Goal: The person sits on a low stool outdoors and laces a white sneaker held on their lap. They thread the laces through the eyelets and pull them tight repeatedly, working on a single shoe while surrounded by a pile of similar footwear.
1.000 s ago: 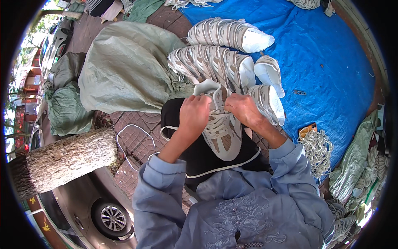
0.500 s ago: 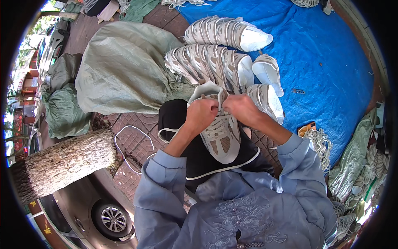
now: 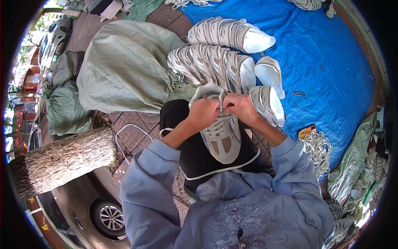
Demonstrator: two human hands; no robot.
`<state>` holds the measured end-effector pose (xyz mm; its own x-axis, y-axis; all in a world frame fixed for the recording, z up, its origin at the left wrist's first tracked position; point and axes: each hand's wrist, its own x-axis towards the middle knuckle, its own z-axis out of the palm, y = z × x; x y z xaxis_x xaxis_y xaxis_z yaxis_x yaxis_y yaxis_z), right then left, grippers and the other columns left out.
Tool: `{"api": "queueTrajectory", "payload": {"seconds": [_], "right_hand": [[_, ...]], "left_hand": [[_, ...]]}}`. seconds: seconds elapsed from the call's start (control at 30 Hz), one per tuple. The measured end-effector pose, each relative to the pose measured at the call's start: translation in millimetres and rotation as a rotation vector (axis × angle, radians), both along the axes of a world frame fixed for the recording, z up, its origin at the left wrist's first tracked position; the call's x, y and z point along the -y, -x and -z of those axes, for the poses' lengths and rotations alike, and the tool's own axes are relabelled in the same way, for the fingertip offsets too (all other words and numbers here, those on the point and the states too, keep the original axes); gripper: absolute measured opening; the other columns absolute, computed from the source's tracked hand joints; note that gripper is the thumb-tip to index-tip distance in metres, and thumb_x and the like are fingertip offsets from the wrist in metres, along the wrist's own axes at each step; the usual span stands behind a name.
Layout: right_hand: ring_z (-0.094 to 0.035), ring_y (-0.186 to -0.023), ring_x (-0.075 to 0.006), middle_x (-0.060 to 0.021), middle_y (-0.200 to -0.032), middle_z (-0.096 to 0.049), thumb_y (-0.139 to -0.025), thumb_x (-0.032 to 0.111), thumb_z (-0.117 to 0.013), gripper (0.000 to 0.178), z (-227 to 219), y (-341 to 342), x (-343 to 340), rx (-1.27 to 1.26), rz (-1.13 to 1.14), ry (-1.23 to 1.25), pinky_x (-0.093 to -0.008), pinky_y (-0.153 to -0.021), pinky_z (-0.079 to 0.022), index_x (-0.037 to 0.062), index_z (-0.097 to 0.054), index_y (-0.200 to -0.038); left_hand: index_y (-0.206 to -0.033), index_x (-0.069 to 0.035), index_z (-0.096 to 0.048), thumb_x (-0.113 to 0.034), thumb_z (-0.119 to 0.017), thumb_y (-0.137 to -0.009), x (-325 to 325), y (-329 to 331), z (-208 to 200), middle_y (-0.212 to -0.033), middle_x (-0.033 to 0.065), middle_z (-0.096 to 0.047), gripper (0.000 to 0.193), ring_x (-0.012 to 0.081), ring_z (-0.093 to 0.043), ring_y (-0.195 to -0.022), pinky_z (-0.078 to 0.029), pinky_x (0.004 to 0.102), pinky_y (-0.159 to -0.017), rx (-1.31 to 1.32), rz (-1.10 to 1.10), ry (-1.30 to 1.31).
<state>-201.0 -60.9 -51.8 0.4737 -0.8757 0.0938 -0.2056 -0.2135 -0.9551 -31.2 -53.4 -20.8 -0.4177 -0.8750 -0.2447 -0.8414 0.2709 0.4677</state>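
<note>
A beige and white sneaker (image 3: pixel 224 145) lies across my lap on a black cloth (image 3: pixel 197 162), toe toward me. Pale laces (image 3: pixel 216 132) run crosswise over its front. Both hands are closed at the top of the lacing, below the open collar (image 3: pixel 209 89). My left hand (image 3: pixel 204 112) has its fingers curled in at the tongue. My right hand (image 3: pixel 240 108) pinches close beside it, nearly touching. Between the fingertips a pale strip of lace shows; the fingers hide most of it.
Rows of nested sneaker uppers (image 3: pixel 207 62) lie ahead on a blue tarp (image 3: pixel 327 83). A bundle of laces (image 3: pixel 317 151) sits at the right. Left are a large grey-green sack (image 3: pixel 124 66), a tree trunk (image 3: pixel 70 157) and a parked car (image 3: pixel 89 199).
My hands have drawn closer together at the top of the lacing, the right one moving left. My left elbow has swung outward. The view has shifted slightly.
</note>
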Motion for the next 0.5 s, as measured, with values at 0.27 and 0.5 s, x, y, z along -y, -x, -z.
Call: {"api": "queueTrajectory", "payload": {"seconds": [0.27, 0.5], "right_hand": [[-0.054, -0.063, -0.0185, -0.0039, -0.067, -0.054, -0.061, 0.004, -0.063, 0.009, 3.4, -3.2, 2.1, -0.005, -0.107, 0.051, -0.0269, -0.059, -0.043, 0.0044, -0.058, -0.069], [-0.055, -0.084, -0.0181, -0.0008, -0.084, -0.058, -0.068, 0.012, -0.063, 0.011, -34.4, -22.2, -29.8, -0.052, -0.157, 0.499, -0.0265, -0.070, -0.047, 0.0121, -0.059, -0.079]], "left_hand": [[-0.080, -0.001, -0.061, -0.014, -0.056, -0.072, -0.6, -42.1, -63.6, -0.058, 0.0012, -0.053, 0.017, 0.0074, -0.047, -0.047, -0.035, 0.0220, -0.042, -0.411, -0.109, -0.911], [-0.084, 0.000, -0.061, -0.005, -0.054, -0.082, -63.9, -59.7, -112.4, -0.068, 0.0021, -0.055, 0.009, 0.0063, -0.049, -0.057, -0.038, 0.0188, -0.050, -1.077, -0.530, -0.642]]}}
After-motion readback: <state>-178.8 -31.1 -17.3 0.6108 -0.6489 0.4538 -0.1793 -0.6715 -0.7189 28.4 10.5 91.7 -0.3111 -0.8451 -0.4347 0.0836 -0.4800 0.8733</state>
